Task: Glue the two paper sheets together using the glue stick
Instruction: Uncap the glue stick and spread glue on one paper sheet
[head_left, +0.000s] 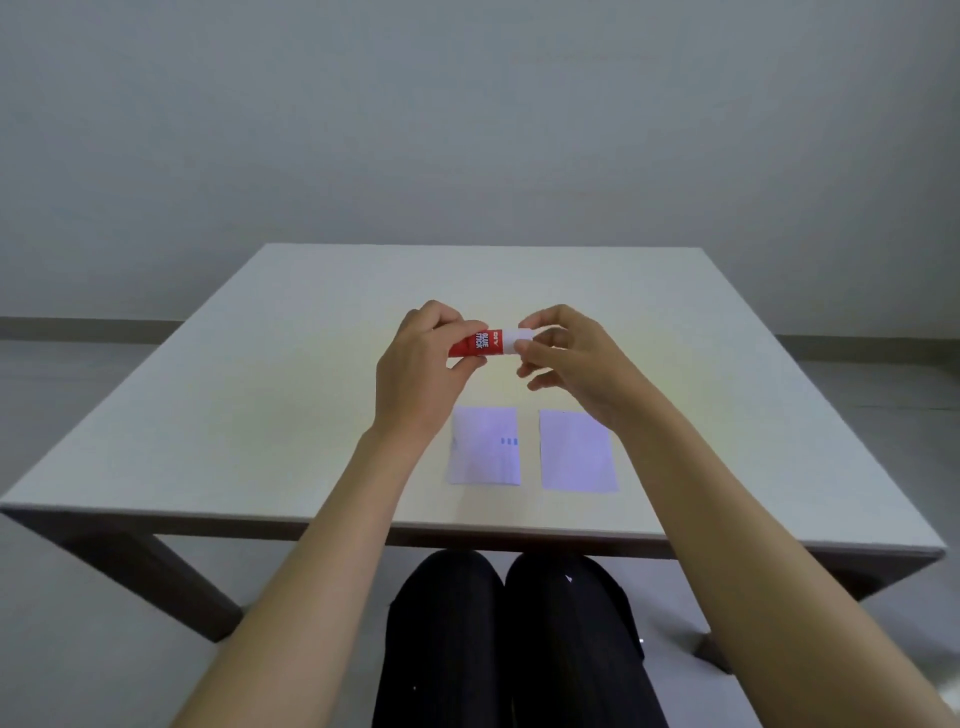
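A red glue stick (480, 342) with white lettering is held level above the middle of the table. My left hand (423, 369) grips its red body. My right hand (563, 358) pinches its white cap end (521, 339) between thumb and fingers. Two small white paper sheets lie flat side by side near the table's front edge. The left sheet (485, 447) carries a small blue mark. The right sheet (576, 452) is plain and partly covered by my right wrist.
The white square table (260, 405) stands before a plain grey wall. Its front edge runs just above my knees (509, 623) in dark trousers. Dark table legs angle down at the left and right.
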